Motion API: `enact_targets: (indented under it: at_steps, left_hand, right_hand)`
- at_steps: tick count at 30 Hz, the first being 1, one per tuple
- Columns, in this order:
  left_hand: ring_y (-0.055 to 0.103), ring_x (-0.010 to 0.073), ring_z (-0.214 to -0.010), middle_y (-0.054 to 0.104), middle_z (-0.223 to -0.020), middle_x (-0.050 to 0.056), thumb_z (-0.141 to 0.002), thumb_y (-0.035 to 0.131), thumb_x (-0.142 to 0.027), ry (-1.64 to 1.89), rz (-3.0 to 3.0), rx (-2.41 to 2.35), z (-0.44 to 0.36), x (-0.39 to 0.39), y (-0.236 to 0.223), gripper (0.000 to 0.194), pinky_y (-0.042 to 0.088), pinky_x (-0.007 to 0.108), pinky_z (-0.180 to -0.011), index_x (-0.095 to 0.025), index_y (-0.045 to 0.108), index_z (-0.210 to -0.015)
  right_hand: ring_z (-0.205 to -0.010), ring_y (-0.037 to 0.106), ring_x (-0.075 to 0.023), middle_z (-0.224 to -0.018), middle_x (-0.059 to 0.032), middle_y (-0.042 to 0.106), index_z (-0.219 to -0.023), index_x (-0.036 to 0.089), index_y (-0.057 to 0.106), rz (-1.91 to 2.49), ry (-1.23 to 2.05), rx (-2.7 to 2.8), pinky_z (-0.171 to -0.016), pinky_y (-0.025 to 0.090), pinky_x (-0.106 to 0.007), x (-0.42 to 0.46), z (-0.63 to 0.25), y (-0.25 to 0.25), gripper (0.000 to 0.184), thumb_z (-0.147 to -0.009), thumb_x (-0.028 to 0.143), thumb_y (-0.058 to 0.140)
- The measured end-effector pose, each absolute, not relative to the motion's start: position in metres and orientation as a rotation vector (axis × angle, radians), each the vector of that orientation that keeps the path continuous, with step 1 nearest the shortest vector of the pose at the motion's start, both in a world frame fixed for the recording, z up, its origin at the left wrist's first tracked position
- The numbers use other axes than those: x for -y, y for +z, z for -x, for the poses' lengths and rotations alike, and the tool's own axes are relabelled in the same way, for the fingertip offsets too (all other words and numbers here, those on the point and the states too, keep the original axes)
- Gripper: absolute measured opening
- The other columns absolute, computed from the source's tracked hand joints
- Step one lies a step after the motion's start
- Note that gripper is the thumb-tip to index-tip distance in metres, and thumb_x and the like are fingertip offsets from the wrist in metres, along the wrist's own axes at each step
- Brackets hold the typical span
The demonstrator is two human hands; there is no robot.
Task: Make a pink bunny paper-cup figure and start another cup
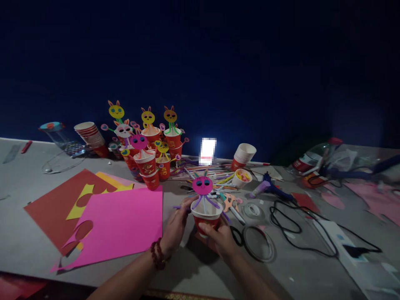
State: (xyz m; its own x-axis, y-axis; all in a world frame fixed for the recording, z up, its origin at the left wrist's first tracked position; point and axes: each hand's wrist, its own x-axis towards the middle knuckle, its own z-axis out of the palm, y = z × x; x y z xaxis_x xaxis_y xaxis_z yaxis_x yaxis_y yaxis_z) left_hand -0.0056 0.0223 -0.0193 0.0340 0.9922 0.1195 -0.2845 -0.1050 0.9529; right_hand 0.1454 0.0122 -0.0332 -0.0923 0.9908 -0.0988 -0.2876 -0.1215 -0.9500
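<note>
A red paper cup [206, 216] stands on the grey table [25, 183] in front of me, with a pink bunny head [202, 185] on a straw and purple pipe-cleaner arms rising from it. My left hand [176, 227], with a bead bracelet at the wrist, curls round the cup's left side and touches a purple arm. My right hand [222, 238] grips the cup's lower right side.
A group of finished bunny cups [150, 146] stands behind. Pink, yellow and red paper sheets [115, 221] lie at the left. Straws [215, 173], a cup stack [243, 155], a purple glue gun [268, 187] with black cable, tape rolls [253, 210] and a bottle [312, 158] lie at the right.
</note>
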Motion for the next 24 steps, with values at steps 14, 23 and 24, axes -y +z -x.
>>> enact_targets:
  at_steps: [14, 23, 24]
  left_hand:
    - [0.038, 0.0263, -0.141, 0.048, -0.15, 0.008, -0.097, 0.048, -0.035, 1.22, -1.552, -0.897, 0.025, -0.022, -0.001, 0.046, 0.026, 0.045, -0.119, -0.025, 0.05, -0.142]
    - [0.064, 0.0262, -0.103, 0.069, -0.108, 0.011, -0.085, 0.068, -0.036, 1.223, -1.561, -0.781, 0.047, -0.045, 0.016, 0.026, 0.054, 0.039, -0.088, -0.022, 0.074, -0.105]
    - [0.064, 0.026, -0.1, 0.07, -0.102, 0.01, -0.083, 0.07, -0.037, 1.268, -1.55, -0.79, 0.045, -0.045, 0.016, 0.023, 0.053, 0.039, -0.088, -0.021, 0.075, -0.099]
  right_hand:
    - [-0.095, 0.069, -0.0296, -0.099, -0.009, 0.075, -0.109, 0.022, 0.066, 0.993, 1.438, 1.062, -0.082, 0.059, -0.044, -0.015, -0.148, -0.015, 0.051, -0.066, 0.043, 0.084]
    - [-0.091, 0.07, -0.0289, -0.099, -0.0074, 0.076, -0.107, 0.025, 0.068, 0.998, 1.455, 1.199, -0.08, 0.059, -0.041, -0.017, -0.159, -0.014, 0.048, -0.065, 0.042, 0.084]
    - [-0.094, 0.07, -0.0295, -0.101, -0.008, 0.076, -0.109, 0.024, 0.068, 0.999, 1.428, 1.234, -0.083, 0.059, -0.042, -0.017, -0.159, -0.014, 0.05, -0.065, 0.041, 0.084]
